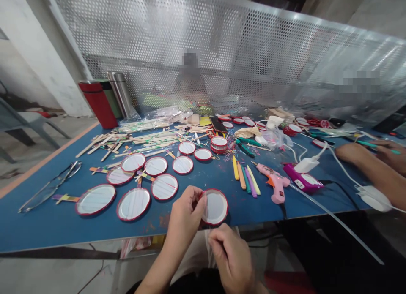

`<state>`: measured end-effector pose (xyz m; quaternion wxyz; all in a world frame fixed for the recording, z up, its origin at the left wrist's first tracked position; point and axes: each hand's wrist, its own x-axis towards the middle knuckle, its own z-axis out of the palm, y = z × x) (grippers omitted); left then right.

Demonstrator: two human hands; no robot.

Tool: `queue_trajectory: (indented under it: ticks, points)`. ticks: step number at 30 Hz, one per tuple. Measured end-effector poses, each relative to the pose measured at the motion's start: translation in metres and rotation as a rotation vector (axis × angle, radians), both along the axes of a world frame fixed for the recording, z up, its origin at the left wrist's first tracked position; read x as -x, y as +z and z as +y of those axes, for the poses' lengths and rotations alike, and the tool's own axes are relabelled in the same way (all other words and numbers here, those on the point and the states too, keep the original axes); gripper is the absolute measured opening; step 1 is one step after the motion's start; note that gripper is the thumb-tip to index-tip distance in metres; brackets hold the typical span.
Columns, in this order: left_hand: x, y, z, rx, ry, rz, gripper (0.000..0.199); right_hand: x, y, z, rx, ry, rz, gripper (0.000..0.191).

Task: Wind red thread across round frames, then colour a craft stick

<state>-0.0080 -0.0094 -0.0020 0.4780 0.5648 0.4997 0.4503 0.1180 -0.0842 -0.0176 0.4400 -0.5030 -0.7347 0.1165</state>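
Observation:
A round red-rimmed jar lid (216, 207) with a pale inner face is near the table's front edge. My left hand (187, 213) pinches its left rim between thumb and fingers. Just below the lid, my right hand (233, 256) is closed, fingers curled and fingertips together; whatever it grips is too small or hidden to make out. Left of my hands lie several similar lids (133, 204) with thin lines across their faces, some with coloured craft-stick handles (66, 198). Two plain lids (182, 164) and a small stack of lids (218, 144) sit farther back.
To the right are coloured glue sticks (242, 178), a pink glue gun (273, 180), a purple power strip (303, 178) and white cables. Wooden sticks (152, 137) and bottles (97, 104) stand at the back left, glasses (50, 186) at left. Another person's arm (371, 165) rests at right.

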Motion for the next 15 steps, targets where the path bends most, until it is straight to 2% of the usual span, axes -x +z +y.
queue_trajectory:
  ticks: [5, 10, 15]
  points:
    - [0.000, -0.002, -0.001, -0.023, 0.002, 0.033, 0.023, -0.001, 0.010, 0.004, 0.096, 0.020, 0.100, 0.022]
    - [0.001, -0.004, 0.000, -0.061, 0.028, 0.057, 0.011, -0.004, 0.017, 0.009, 0.322, -0.015, 0.247, 0.021]
    - [0.000, -0.003, 0.000, -0.049, 0.024, 0.052, 0.011, -0.001, 0.015, 0.010, 0.163, -0.089, 0.127, 0.021]
